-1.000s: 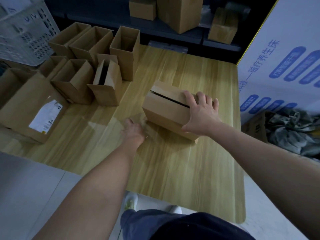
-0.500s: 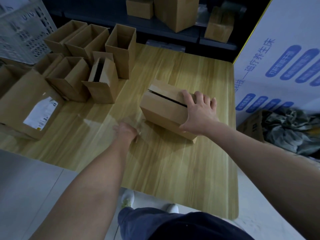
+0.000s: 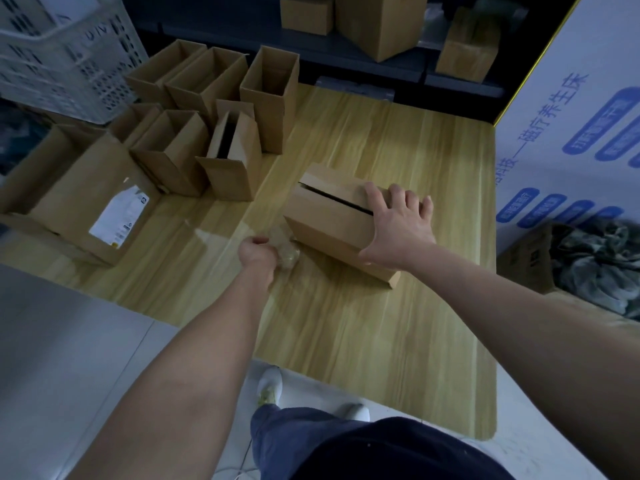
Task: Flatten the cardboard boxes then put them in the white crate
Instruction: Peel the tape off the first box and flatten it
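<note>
Step in hand: the person is stripping clear tape (image 3: 289, 255) off the closed box (image 3: 329, 220), by my reading; flattening is not yet begun.
Left hand (image 3: 256, 252): curling its fingers round the crumpled tape, just beside the box's near-left corner.
Right hand (image 3: 398, 226): lying spread and flat on the box's right end, pressing it onto the worktop (image 3: 381, 334).
Box: lying mid-worktop, a dark slit running along its top.
White crate (image 3: 65, 57): standing far left, behind the open boxes (image 3: 207, 133), well apart.
Next move: likely calling for pulling the tape free, then opening the flaps and collapsing the walls.
</note>
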The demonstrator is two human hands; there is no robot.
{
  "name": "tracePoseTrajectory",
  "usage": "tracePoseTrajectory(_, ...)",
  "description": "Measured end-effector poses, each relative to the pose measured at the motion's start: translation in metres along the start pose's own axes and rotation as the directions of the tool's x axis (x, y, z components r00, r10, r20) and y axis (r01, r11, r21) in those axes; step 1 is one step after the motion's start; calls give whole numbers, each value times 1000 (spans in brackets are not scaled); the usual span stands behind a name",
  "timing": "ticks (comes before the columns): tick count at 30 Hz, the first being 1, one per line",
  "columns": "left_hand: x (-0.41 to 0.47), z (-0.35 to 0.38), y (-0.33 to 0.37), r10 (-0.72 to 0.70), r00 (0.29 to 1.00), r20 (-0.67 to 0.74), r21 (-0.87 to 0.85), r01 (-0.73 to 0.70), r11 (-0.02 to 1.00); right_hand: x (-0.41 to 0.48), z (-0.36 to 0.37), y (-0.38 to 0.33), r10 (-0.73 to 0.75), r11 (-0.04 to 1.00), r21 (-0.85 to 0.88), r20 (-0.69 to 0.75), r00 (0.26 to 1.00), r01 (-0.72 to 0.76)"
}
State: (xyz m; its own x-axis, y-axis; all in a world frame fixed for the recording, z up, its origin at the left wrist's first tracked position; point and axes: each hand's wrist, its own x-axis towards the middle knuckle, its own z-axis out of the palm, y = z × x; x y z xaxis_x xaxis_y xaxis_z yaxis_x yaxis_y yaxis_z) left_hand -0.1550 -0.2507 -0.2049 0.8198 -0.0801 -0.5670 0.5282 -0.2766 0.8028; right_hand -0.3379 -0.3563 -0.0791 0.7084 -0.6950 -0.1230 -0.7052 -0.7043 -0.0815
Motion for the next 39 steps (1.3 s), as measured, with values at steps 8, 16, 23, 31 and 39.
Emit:
tracePoseTrajectory(8,-25,4,33,89,944,317,69,-116,991,4,-4,-4,41,999,-17,-22,999,-41)
tracePoseTrajectory(16,-52,16,77,239,786,570,109,-361,926,4,-6,8,191,980,46,56,980,-194)
tracePoseTrajectory(23,-58,32,85,191,791,581,379,-470,797,8,-13,21,116,946,286,143,983,-153)
tracePoseTrajectory(31,-65,45,89,73,839,539,516,-398,758,10,-27,23,146,932,313,128,981,-180)
tracePoseTrajectory(39,-76,54,91,51,799,599,434,-377,818,14,-25,9,89,991,73,249,964,-111)
